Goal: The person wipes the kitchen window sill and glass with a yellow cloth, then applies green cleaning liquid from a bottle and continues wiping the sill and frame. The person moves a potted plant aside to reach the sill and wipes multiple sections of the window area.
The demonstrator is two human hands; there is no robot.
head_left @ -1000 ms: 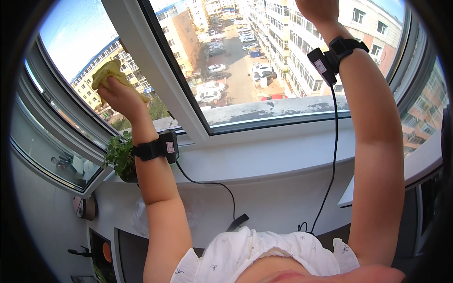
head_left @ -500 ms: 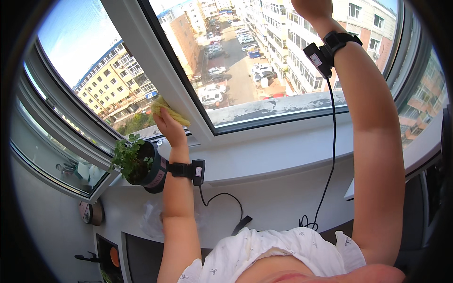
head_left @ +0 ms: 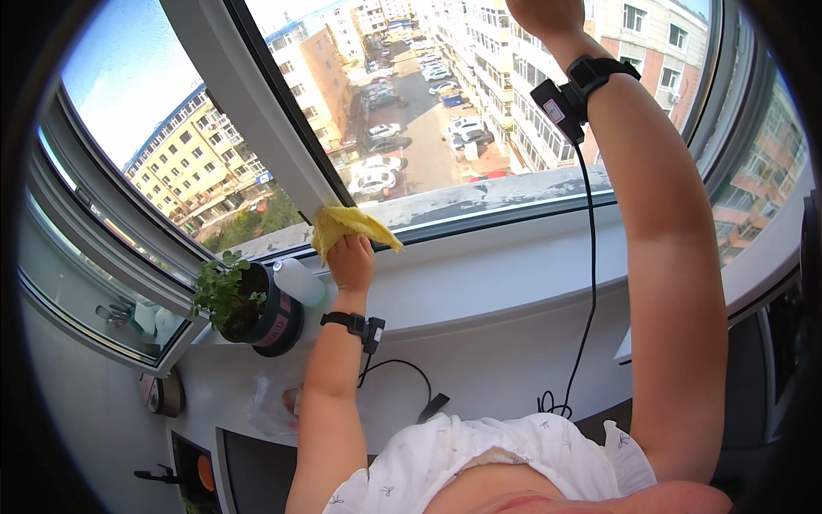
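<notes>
My left hand (head_left: 350,265) is closed on a yellow cloth (head_left: 358,224). The cloth lies against the foot of the white upright window post (head_left: 248,103), where it meets the bottom rail, and one corner hangs out to the right. Up at the top edge, my right hand (head_left: 550,15) is raised in front of the window pane, its fingers cut off by the picture's rim. Both wrists wear a black strap with a small box, and a cable runs down from each.
Left of my left hand, a potted plant (head_left: 278,319) and a whitish bottle (head_left: 295,279) stand on the windowsill (head_left: 479,265). An opened window sash (head_left: 107,295) is at far left. A clear plastic bag (head_left: 272,401) lies below the sill. Parked cars and buildings show outside.
My left hand and the cloth have moved right and down, from the post's left side to its foot. The bottle has come into fuller view. My right arm appears slightly farther left.
</notes>
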